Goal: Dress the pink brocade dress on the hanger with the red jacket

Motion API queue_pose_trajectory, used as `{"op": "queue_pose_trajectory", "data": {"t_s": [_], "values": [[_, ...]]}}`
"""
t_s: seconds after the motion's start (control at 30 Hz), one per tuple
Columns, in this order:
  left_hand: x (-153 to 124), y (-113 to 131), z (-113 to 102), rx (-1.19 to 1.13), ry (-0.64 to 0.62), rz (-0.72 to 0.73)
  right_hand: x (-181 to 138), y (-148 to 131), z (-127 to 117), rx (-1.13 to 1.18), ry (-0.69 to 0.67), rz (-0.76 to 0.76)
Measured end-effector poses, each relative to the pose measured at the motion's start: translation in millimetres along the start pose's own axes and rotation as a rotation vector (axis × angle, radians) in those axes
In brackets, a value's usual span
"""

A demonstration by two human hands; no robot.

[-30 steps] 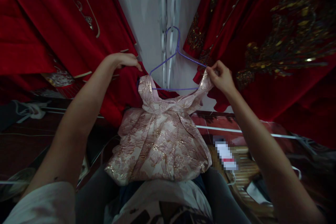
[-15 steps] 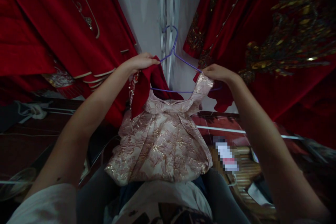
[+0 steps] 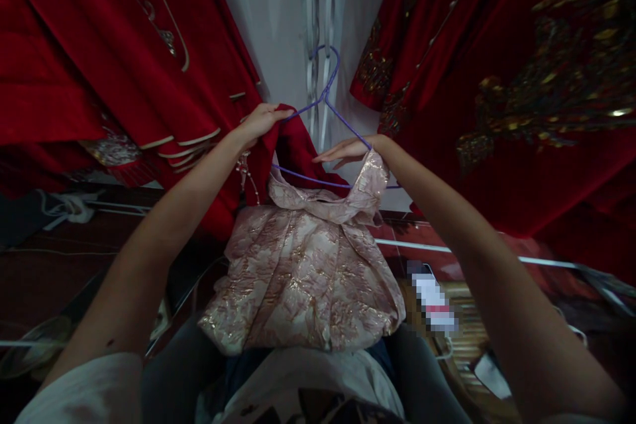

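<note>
A pale pink and gold brocade dress lies over my lap, its right strap looped on a purple wire hanger. The hanger's hook is up at the white metal bars. My left hand pinches a red cloth with a beaded trim against the hanger's left arm. My right hand reaches leftward across the dress's neckline, beneath the hanger's right arm. Its fingers are stretched out close to the red cloth and hold nothing; some are hidden behind others.
Red embroidered garments hang at left and right. White metal bars stand before a pale wall. A blurred-out phone-like object with a cable lies on a slatted bamboo surface at lower right.
My right hand has let go of the strap at the hanger's right end and moved left toward the red cloth. My left hand has shifted slightly left, still on the cloth.
</note>
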State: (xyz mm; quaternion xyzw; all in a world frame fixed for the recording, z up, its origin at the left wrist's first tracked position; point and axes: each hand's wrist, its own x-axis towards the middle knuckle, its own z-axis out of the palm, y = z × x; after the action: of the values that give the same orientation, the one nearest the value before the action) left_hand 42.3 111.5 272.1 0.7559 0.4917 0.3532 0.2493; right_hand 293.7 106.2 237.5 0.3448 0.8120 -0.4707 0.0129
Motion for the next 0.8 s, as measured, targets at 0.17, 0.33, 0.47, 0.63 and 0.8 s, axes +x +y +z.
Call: {"op": "queue_pose_trajectory", "data": {"t_s": [0.17, 0.33, 0.47, 0.63, 0.8], "values": [[-11, -6, 9, -0.126, 0.033, -0.039, 1, 0, 6, -0.044, 0.047, 0.064], [-12, -7, 10, -0.174, 0.04, -0.032, -1, 1, 8, -0.033, 0.028, 0.049], [-10, -9, 11, -0.154, 0.054, 0.006, 2, 13, 0, -0.031, 0.217, 0.093], [-15, -10, 16, 0.05, 0.169, 0.08, -1, 25, -16, -0.263, 0.904, 0.143], [-25, -12, 19, 0.15, 0.26, 0.102, -19, 26, -10, -0.318, 1.181, 0.041]]}}
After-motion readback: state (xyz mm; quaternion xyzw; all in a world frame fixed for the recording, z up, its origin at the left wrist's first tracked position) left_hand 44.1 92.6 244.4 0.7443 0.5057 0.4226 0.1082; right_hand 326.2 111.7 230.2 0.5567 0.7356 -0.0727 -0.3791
